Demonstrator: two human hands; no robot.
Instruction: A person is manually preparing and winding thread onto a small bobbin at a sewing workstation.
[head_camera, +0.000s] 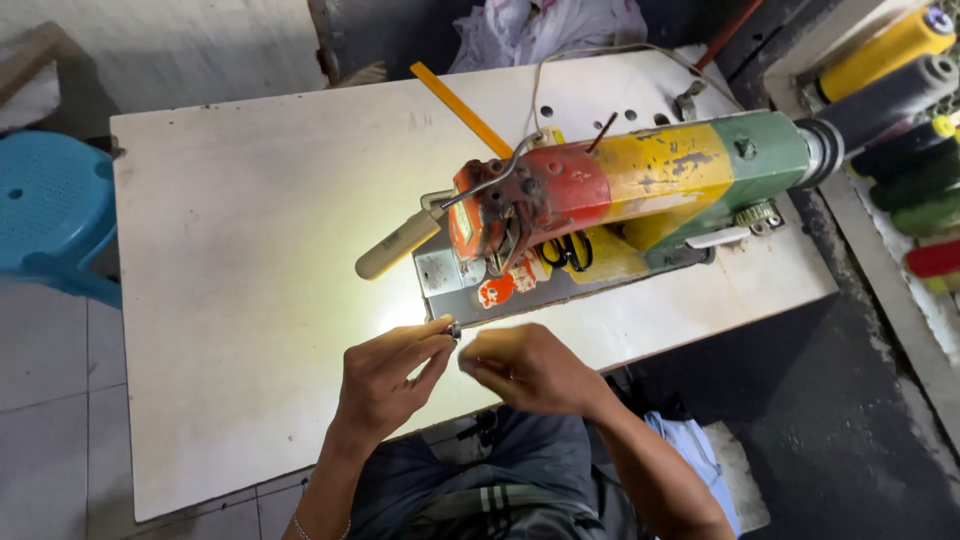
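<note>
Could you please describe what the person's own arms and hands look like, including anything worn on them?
Both forearms are bare, with no sleeves or gloves in view. The left hand has a thin bracelet at its wrist. The right hand shows no ring or watch.

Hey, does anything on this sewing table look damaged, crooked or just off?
The sewing machine stands out: its red, yellow and green paint is badly chipped. An orange ruler lies diagonally behind it. The left hand pinches a small metal part; the right hand is beside it.

Left hand (385, 375) pinches a small metal piece (455, 328) at the white surface's (250, 220) near edge, right hand (530, 368) just beside it, sewing machine (620, 185) beyond
</note>
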